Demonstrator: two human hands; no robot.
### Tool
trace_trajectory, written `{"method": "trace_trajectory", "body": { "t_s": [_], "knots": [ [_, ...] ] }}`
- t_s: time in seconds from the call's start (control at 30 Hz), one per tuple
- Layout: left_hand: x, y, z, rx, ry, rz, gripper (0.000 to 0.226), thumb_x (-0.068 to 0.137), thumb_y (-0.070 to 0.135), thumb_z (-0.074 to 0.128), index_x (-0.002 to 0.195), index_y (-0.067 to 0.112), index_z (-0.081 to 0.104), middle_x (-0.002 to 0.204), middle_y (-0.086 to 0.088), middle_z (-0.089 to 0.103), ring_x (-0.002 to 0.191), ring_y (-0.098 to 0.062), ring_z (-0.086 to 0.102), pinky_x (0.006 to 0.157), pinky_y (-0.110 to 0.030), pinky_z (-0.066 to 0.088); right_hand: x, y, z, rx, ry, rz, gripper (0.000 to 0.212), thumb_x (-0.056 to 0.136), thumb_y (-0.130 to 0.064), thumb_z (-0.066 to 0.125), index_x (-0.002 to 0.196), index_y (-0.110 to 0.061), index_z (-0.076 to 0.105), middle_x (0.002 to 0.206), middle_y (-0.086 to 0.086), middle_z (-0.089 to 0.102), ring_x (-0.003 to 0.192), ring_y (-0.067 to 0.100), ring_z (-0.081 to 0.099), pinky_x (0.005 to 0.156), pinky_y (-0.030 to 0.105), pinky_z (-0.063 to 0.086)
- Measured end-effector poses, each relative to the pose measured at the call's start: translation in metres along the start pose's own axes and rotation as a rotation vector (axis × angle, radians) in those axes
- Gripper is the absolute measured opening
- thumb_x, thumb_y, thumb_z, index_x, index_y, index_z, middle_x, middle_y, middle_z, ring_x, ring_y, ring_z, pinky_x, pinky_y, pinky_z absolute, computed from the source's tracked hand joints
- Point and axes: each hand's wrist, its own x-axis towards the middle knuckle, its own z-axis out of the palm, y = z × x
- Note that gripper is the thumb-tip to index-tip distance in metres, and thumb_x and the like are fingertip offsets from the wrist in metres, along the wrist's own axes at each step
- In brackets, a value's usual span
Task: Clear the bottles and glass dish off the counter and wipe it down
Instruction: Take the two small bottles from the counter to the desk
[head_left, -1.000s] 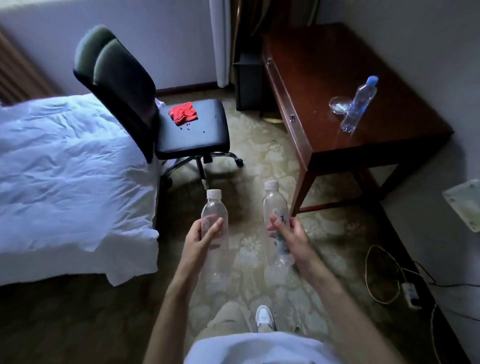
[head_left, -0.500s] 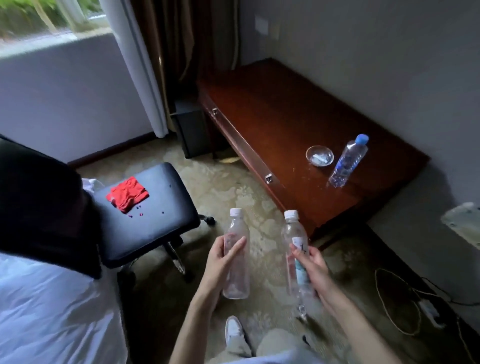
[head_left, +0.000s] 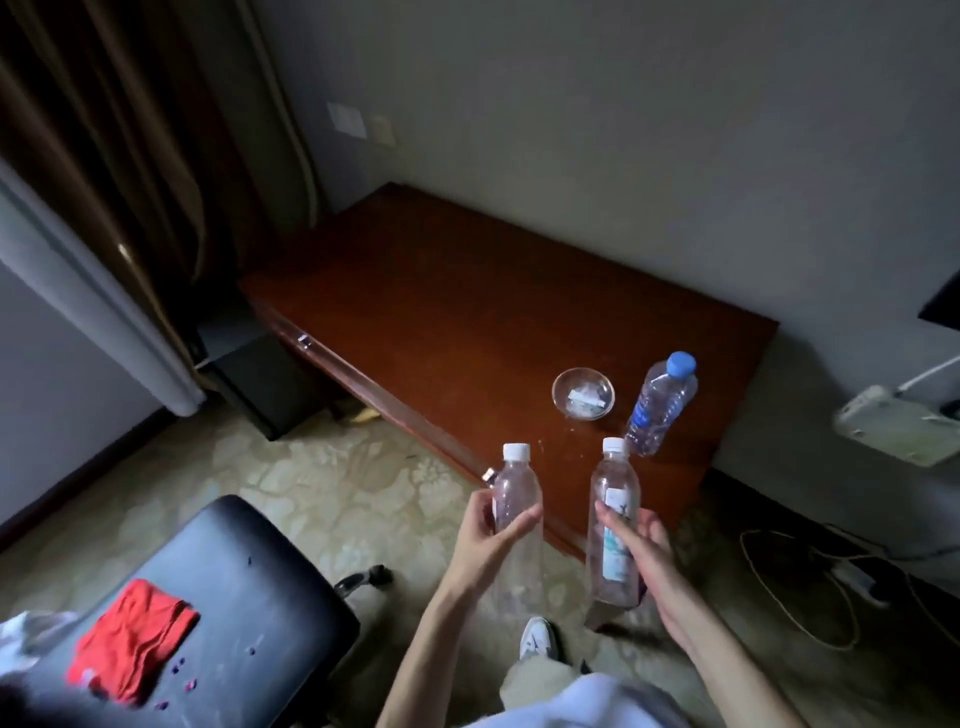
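over the carpet just off the front edge of the counter (head_left: 467, 291) we hold two clear plastic bottles upright, one in each hand: our left hand (head_left: 485, 540) is wrapped about the middle of the unlabelled bottle (head_left: 514, 499), thumb across its front, and our right hand (head_left: 641, 545) is closed around the labelled bottle (head_left: 613, 525), fingers curled behind it and thumb on the label. both have white caps and look empty or nearly so, so we judge them very light and thin-walled; they would buckle under a hard squeeze, and a mid-body grip like ours suits them. still on the counter, toward its right end, stand the blue-capped bottle (head_left: 660, 405) and, just beside it on the left, the glass dish (head_left: 583, 393) with some pale scraps in it. that bottle seems to hold water, so we expect it heavier and firmer; we would take it round the body below the shoulder. the dish is rigid, smooth and breakable, likely slippery, and best pinched at the rim or scooped from under with its contents kept level. a small scatter of drops or crumbs lies on the wood before the dish. the label under our right thumb is white with teal markings, and the blue-capped bottle carries a blue label, but no writing on either can be read. a red cloth (head_left: 132, 636) lies on the black chair seat (head_left: 234, 597) at our left, probably for wiping.
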Motion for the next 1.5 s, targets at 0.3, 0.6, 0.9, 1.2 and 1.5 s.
{"method": "trace_trajectory", "body": {
  "t_s": [0.3,0.6,0.9,1.2,1.5],
  "knots": [
    [0.143,0.036,0.004,0.275,-0.208,0.165,0.06,0.063,0.031,0.091,0.111,0.025,0.055,0.108,-0.002,0.069,0.097,-0.019,0.069,0.08,-0.034,0.061,0.084,-0.028,0.0,-0.157,0.193,-0.097,0.064,0.065,-0.009,0.088,0.114,-0.011,0.047,0.102,0.002,0.061,0.086,0.009,0.06,0.064,0.012,0.048],
    [0.201,0.026,0.004,0.542,-0.464,0.362,0.056,0.054,0.036,0.089,0.092,0.03,0.049,0.091,0.005,0.061,0.076,-0.008,0.055,0.063,-0.027,0.048,0.085,0.015,0.013,-0.288,0.408,-0.209,0.069,0.054,-0.003,0.089,0.103,-0.034,0.051,0.097,-0.004,0.068,0.09,0.012,0.067,0.085,0.037,0.053],
    [0.205,0.019,0.001,0.526,-0.547,0.441,0.061,0.062,0.018,0.089,0.104,0.028,0.046,0.103,0.004,0.063,0.084,-0.004,0.059,0.067,-0.011,0.045,0.081,0.023,0.028,-0.289,0.558,-0.244,0.067,0.053,-0.014,0.091,0.101,-0.039,0.051,0.095,-0.008,0.067,0.088,0.009,0.066,0.08,0.024,0.052],
    [0.205,0.02,0.006,0.532,-0.507,0.475,0.058,0.064,0.023,0.09,0.104,0.031,0.048,0.104,0.003,0.064,0.086,-0.007,0.062,0.067,-0.017,0.05,0.078,0.025,0.034,-0.242,0.593,-0.233,0.086,0.051,-0.013,0.093,0.118,-0.033,0.043,0.11,-0.019,0.056,0.102,-0.006,0.053,0.085,0.01,0.038],
    [0.207,0.006,0.014,0.597,-0.457,0.501,0.059,0.062,0.029,0.087,0.109,0.022,0.052,0.105,0.002,0.063,0.092,-0.014,0.063,0.075,-0.04,0.059,0.064,0.038,0.024,-0.24,0.582,-0.228,0.102,0.049,-0.012,0.094,0.135,-0.017,0.04,0.138,0.001,0.048,0.128,0.01,0.044,0.107,0.024,0.033]
  ]
}}
